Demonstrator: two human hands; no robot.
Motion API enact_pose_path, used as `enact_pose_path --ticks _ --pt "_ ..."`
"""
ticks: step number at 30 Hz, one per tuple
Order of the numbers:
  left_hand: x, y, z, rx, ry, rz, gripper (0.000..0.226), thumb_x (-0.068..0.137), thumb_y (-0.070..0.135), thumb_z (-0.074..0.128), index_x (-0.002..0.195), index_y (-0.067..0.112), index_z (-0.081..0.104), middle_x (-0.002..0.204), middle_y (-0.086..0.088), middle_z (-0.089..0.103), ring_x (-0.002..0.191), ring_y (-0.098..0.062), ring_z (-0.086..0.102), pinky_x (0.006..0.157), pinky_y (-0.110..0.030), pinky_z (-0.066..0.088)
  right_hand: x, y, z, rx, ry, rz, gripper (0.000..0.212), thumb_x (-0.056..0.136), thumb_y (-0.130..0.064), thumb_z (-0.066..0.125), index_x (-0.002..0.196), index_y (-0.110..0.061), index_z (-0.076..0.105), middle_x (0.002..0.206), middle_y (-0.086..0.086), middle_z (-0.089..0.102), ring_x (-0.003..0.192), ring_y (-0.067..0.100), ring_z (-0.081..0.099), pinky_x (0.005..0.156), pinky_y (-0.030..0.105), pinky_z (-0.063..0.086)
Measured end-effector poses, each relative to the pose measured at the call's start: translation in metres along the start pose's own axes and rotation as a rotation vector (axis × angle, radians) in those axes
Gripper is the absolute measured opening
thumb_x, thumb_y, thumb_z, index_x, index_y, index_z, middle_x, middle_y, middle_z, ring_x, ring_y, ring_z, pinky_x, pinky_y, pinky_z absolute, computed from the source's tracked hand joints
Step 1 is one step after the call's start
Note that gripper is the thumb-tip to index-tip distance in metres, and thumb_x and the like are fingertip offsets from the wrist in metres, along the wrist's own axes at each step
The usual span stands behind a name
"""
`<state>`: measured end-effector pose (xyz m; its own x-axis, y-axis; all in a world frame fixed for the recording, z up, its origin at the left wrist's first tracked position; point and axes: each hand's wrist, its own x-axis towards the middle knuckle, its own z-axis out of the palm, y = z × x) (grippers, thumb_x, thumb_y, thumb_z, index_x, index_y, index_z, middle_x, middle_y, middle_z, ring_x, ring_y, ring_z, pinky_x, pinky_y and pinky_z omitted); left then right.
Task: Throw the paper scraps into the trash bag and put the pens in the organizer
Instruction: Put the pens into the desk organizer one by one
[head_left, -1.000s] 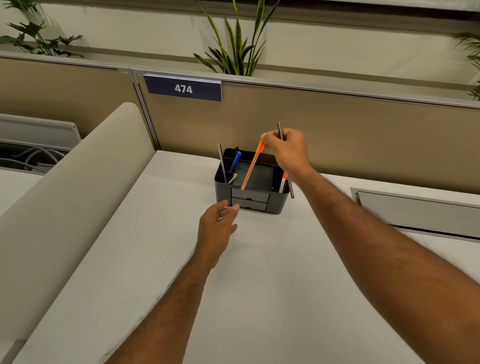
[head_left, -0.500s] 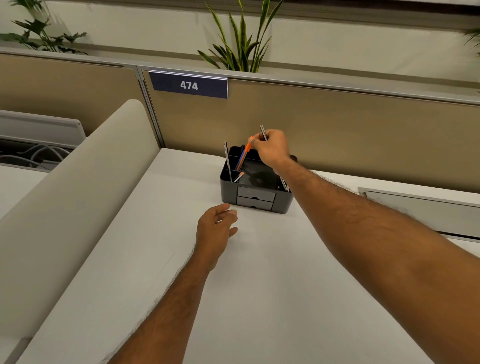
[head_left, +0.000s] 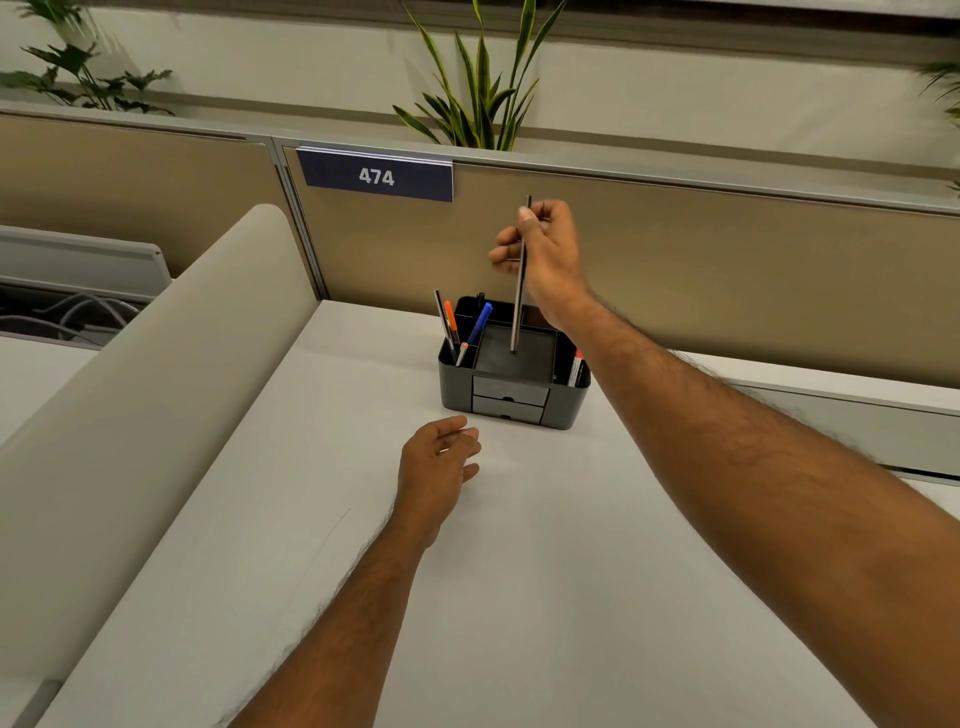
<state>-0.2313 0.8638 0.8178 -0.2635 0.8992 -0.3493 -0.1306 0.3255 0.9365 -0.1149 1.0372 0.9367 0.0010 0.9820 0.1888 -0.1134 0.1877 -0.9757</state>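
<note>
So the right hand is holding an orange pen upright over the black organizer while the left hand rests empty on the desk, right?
Not quite. The head view shows the right hand holding a dark grey pen, not an orange one, upright over the black organizer. The orange pen already stands in a left compartment. The left hand is empty on the desk.

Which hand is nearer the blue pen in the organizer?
Right. The right hand holds a thin dark pen above the black plastic organizer, just right of the blue pen. The left hand rests on the desk in front.

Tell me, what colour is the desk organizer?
Black organizer, clearest in the head view.
</note>
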Motion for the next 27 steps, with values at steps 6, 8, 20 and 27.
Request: enact_pose_path --ticks 6,8,20,27 --pt "-0.002 0.000 0.000 0.013 0.004 0.007 0.025 0.095 0.014 0.061 0.120 0.011 0.061 0.118 -0.012 0.067 0.107 -0.024 0.067 0.093 -0.044 0.057 -0.004 0.015 0.018 0.035 -0.049 -0.053 0.007 0.106 -0.012 0.035 0.103 -0.018 0.037 0.086 0.012 0.062 0.072 0.025 0.068 0.064 0.021 0.054" --pt "-0.002 -0.001 -0.002 0.015 0.006 0.011 0.024 0.095 0.015 0.061 0.118 0.013 0.061 0.117 -0.011 0.068 0.106 -0.024 0.067 0.091 -0.042 0.057 -0.006 0.025 0.021 0.005 -0.055 -0.043 0.003 0.106 -0.011 0.035 0.108 -0.013 0.035 0.092 0.018 0.060 0.079 0.029 0.068 0.067 0.020 0.055" --pt "-0.006 -0.006 -0.004 0.101 0.001 0.050 0.026 0.094 0.017 0.063 0.120 0.013 0.063 0.113 -0.007 0.068 0.102 -0.021 0.067 0.084 -0.034 0.057 -0.029 0.056 -0.009 -0.642 -0.064 0.057 0.020 0.094 -0.027 0.064 0.106 -0.010 0.066 0.108 0.008 0.064 0.091 0.015 0.060 0.089 0.037 0.054" --pt "-0.017 -0.001 0.002 0.220 -0.025 0.104 0.030 0.094 0.020 0.063 0.122 0.011 0.062 0.115 -0.009 0.067 0.106 -0.024 0.065 0.086 -0.037 0.057 -0.067 0.033 -0.062 -0.723 -0.018 -0.002 0.029 0.094 -0.034 0.062 0.113 -0.012 0.066 0.114 0.006 0.065 0.098 0.013 0.061 0.093 0.035 0.052"
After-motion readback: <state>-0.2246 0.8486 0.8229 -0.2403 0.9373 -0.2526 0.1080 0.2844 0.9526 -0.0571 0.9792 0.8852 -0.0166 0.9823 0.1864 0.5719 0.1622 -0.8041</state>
